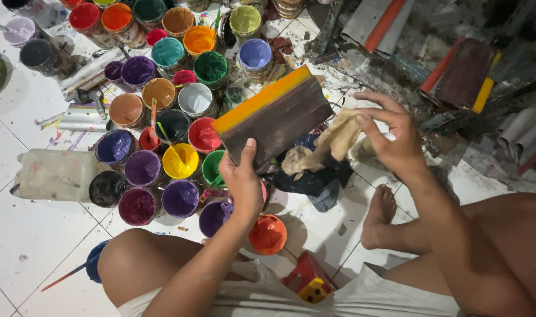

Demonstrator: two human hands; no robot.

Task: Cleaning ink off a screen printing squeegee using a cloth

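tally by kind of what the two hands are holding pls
squeegee: 1, in the left hand
rag: 1, in the right hand
total: 2

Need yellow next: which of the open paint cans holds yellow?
The can of yellow paint, just left of the left hand, between a red can and purple cans; no other can shows plain yellow.
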